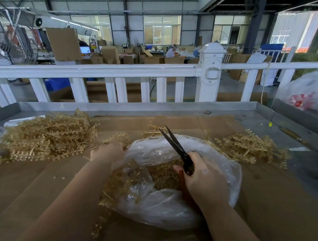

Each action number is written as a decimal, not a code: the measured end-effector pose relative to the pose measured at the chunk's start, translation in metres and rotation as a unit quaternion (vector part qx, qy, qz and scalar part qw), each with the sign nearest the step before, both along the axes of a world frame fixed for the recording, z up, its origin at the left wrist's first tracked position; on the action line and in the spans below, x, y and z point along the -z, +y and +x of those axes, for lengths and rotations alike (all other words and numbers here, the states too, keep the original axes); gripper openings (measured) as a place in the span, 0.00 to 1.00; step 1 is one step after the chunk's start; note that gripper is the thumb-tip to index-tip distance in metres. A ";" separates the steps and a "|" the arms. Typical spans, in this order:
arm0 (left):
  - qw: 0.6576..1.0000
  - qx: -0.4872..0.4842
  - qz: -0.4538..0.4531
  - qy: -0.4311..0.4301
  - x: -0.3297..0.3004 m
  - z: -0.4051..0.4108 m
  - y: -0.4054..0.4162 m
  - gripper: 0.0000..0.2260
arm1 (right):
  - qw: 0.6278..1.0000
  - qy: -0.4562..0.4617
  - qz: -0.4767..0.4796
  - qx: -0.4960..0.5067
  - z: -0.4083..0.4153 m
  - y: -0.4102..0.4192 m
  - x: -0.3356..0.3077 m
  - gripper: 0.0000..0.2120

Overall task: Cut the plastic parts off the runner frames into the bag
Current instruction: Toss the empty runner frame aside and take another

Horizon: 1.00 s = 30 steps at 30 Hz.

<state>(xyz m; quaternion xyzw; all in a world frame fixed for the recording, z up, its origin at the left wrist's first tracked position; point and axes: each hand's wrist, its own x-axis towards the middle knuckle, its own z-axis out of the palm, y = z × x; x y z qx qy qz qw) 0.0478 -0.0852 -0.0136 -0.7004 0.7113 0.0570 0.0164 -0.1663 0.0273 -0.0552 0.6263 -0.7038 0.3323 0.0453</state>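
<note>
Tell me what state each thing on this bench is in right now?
scissors: blades open, held over the bag
plastic bag: mouth open, gold cut parts inside
left hand: holds a gold runner frame at the bag's rim
right hand: holds the scissors' handles
left pile of frames: heaped, tangled
right pile: smaller, loose

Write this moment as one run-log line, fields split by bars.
right hand holds scissors, blades apart above bag | left hand grips runner frame at bag's rim | cut parts inside bag | uncut pile left

A white railing (102, 71) runs behind the desk (262, 120); a wire fan (9, 35) stands left, cardboard boxes (110, 54) beyond.
</note>
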 end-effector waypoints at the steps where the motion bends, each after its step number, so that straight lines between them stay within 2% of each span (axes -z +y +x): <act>1: 1.000 -0.010 -0.018 0.013 0.000 0.000 -0.001 0.16 | 1.000 0.001 0.002 -0.001 0.000 0.000 0.000 0.19; 3: 0.998 -0.029 -0.034 0.048 0.000 0.002 -0.004 0.16 | 1.000 -0.001 0.000 -0.002 0.000 0.000 0.000 0.18; 6: 0.998 -0.008 -0.004 0.066 0.001 0.002 -0.007 0.19 | 1.000 -0.004 -0.009 -0.004 0.000 0.000 0.000 0.18; 12: 0.995 0.004 -0.037 0.097 0.003 0.005 -0.008 0.13 | 1.000 -0.001 -0.022 -0.007 0.000 0.001 0.001 0.16; 17: 0.983 -0.010 -0.137 0.119 -0.001 0.003 -0.001 0.11 | 1.000 -0.003 -0.030 -0.005 0.001 0.001 0.001 0.16; 19: 0.955 -0.006 -0.211 0.210 -0.007 -0.001 0.004 0.09 | 0.999 -0.004 -0.036 -0.005 0.001 0.001 0.001 0.15; 21: 0.899 -0.006 -0.263 0.350 -0.018 -0.005 0.008 0.05 | 0.999 -0.006 -0.033 -0.004 0.001 0.000 0.001 0.15; 23: 0.835 -0.015 -0.244 0.493 -0.034 -0.011 0.012 0.06 | 1.000 -0.004 -0.020 -0.001 0.001 0.000 0.001 0.16; 24: 0.787 -0.029 -0.220 0.576 -0.041 -0.015 0.012 0.06 | 1.000 -0.005 -0.017 -0.001 0.001 0.001 0.000 0.17; 25: 0.723 -0.049 -0.192 0.662 -0.048 -0.018 0.014 0.07 | 1.000 -0.007 -0.019 -0.001 0.001 0.001 0.000 0.17; 28: 0.502 -0.082 -0.054 0.859 -0.061 -0.025 0.027 0.09 | 0.999 -0.019 -0.037 -0.003 0.002 0.002 -0.001 0.16; 29: 0.453 -0.066 0.003 0.889 -0.061 -0.028 0.033 0.11 | 0.999 -0.023 -0.038 -0.003 0.002 0.003 -0.002 0.15; 30: 0.427 -0.046 0.050 0.902 -0.059 -0.032 0.039 0.12 | 0.999 -0.027 -0.038 -0.002 0.002 0.003 -0.002 0.15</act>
